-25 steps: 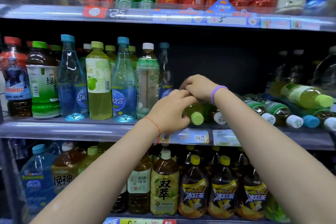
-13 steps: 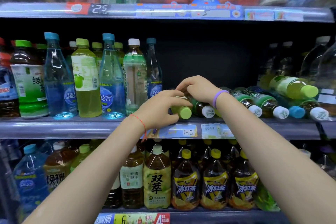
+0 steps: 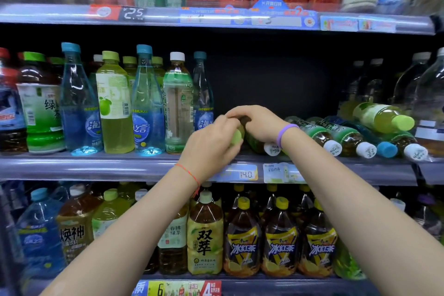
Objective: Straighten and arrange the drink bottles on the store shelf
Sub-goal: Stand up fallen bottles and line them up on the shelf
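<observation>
Left hand (image 3: 211,144) is curling its fingers round the lime-green cap end of a fallen bottle (image 3: 236,136); right hand (image 3: 258,122) is gripping the same bottle's body from above. The bottle is lying on its side on the middle shelf (image 3: 96,167), cap facing outward, mostly hidden under both hands. Just beside it, a white-capped bottle (image 3: 270,148) is lying likewise. Further right, a row of toppled bottles (image 3: 348,137) is lying caps outward, with 1 pale green bottle (image 3: 382,116) resting on top. Upright bottles (image 3: 115,103) are standing at the left. Compared with 0.5 s ago, the left hand is covering more of the green cap, and the grip is otherwise unchanged.
</observation>
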{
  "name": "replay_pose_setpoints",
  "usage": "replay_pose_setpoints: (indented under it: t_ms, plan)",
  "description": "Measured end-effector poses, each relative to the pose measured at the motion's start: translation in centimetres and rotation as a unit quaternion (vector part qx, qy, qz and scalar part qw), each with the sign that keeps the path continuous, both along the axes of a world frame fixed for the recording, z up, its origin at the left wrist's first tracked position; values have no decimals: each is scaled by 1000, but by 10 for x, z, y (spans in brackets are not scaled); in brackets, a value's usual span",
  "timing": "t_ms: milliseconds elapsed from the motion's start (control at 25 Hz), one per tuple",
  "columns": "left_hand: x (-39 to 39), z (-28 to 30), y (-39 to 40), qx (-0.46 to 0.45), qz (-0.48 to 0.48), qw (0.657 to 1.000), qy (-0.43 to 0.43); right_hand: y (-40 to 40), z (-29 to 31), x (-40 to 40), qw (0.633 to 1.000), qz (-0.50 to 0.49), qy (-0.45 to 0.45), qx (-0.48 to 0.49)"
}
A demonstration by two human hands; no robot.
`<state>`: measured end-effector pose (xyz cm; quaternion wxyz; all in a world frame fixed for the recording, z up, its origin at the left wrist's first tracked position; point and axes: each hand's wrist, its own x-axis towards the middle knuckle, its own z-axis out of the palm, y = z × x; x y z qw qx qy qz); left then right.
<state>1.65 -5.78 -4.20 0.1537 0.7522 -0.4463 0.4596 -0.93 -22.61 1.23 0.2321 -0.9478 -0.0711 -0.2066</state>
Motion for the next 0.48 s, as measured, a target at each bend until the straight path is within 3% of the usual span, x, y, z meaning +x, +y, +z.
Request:
replay_pose_setpoints:
  t_ms: [80,240,360,480]
  plan:
    - [1,14,1,-96,-29,995,14,5,0,-2,999,18,-11,-48]
    - [-5,40,2,-211,-98,971,53,16,-2,-2,998,21,-60,15]
    - [0,45,9,-239,-113,959,106,16,-2,-3,993,26,-98,63]
    - [8,35,13,-202,-77,965,151,16,5,-2,988,14,-108,111]
